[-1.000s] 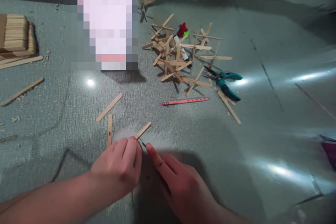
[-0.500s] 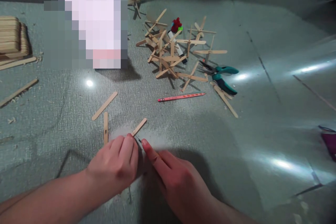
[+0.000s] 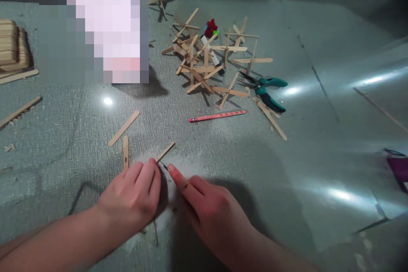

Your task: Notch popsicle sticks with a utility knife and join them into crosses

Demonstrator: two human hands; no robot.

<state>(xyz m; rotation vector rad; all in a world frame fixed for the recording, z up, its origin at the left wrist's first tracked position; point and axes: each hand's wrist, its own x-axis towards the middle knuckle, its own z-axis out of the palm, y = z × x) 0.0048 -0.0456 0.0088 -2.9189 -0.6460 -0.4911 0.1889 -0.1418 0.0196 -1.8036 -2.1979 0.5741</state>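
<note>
My left hand (image 3: 133,191) is closed around a wooden craft stick (image 3: 166,151), whose far end sticks out past the fingertips, tilted with its narrow edge upward. My right hand (image 3: 208,208) grips a craft knife (image 3: 163,165) with the index finger stretched along it. Only the thin dark blade shows; the palm hides its handle. The blade tip touches or nearly touches the stick beside my left fingertips. Just beyond my left hand lies a craft stick with a small slot (image 3: 126,146). A plain craft stick (image 3: 123,128) rests farther out.
Several crossed-stick pieces (image 3: 204,70) cluster at the back, around a white marker (image 3: 210,53) and a red fuzzy item (image 3: 211,29). Green-handled pliers (image 3: 269,93) and a pink pencil (image 3: 218,116) lie nearer. Stacked sticks (image 3: 9,44) stand left. A pixelated patch hides the upper left.
The held stick has rolled from its flat face onto its narrow edge. Both hands and the whole scene appear shifted slightly left. The knife remains at the stick.
</note>
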